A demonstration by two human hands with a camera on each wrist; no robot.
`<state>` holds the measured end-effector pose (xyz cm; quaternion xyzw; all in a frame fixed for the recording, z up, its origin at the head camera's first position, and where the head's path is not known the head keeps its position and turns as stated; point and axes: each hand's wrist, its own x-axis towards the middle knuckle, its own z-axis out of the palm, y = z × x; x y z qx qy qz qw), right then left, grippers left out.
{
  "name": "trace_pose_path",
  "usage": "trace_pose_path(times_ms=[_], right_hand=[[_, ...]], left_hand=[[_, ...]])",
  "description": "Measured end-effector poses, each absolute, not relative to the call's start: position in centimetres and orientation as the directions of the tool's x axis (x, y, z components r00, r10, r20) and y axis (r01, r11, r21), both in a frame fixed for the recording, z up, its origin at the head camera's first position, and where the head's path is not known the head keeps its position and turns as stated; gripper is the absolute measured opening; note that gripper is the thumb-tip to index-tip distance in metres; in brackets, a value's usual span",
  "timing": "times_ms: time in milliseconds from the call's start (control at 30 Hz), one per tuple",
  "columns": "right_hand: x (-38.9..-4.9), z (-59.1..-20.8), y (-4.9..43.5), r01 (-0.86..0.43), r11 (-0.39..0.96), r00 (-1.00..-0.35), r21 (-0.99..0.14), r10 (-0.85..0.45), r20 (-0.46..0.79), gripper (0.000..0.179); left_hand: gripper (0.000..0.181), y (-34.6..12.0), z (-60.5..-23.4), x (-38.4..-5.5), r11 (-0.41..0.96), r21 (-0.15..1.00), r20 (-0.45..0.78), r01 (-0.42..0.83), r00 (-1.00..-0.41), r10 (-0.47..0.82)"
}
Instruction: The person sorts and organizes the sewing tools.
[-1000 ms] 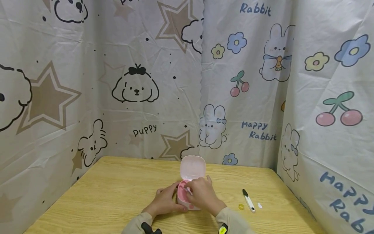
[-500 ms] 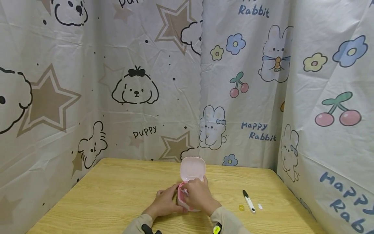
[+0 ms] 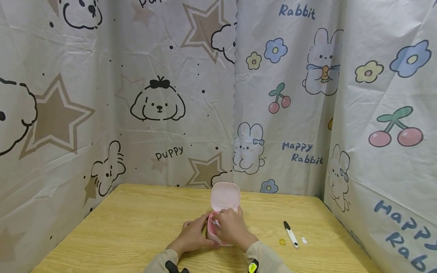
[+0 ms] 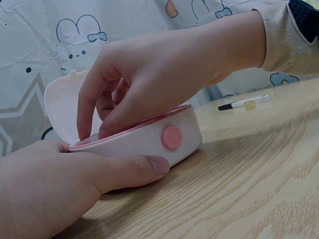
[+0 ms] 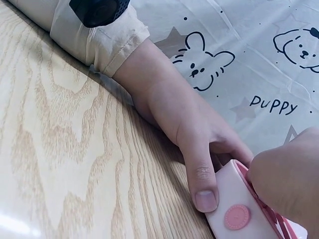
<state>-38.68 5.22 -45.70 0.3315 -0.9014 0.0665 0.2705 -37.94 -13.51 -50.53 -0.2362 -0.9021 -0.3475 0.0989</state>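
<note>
A small white box [image 4: 124, 149] with a pink inside and a round pink button [image 4: 172, 137] on its front stands on the table. Its pale pink lid [image 3: 225, 197] is raised at the back. My left hand [image 3: 194, 234] grips the box's left side, thumb along the front wall, fingers round behind. From above, my right hand [image 3: 233, 226] reaches into the box with bent thumb and index finger, which pinch a small whitish piece [image 3: 216, 223] over the pink inside. Its other fingers curl by the lid, and the hand hides most of the interior.
To the right lie a slim white tool with a black tip [image 3: 291, 234], a small yellow see-through piece [image 3: 282, 242] and a small white piece [image 3: 304, 240]. Printed curtains [image 3: 160, 151] hang along the table's [image 3: 136, 212] back and sides.
Over the first half second my right hand shifted slightly left and deeper over the box. Since then it has barely moved; the left hand stays on the box.
</note>
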Motion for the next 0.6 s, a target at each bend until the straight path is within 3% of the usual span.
trace_pose_path(times_ms=[267,600], right_hand=[[-38.69,-45.64,5.28,-0.629,0.777,-0.668,0.02,-0.554,0.497,0.016],[-38.44,-45.65,5.5,-0.637,0.77,-0.645,0.04,-0.56,0.52,0.019]], left_hand=[[0.119,-13.54,-50.53,-38.09,0.648,0.584,0.338,0.489,-0.872,0.354],[0.119,-13.47,-50.45,-37.99,0.648,0.599,0.317,0.47,-0.882,0.347]])
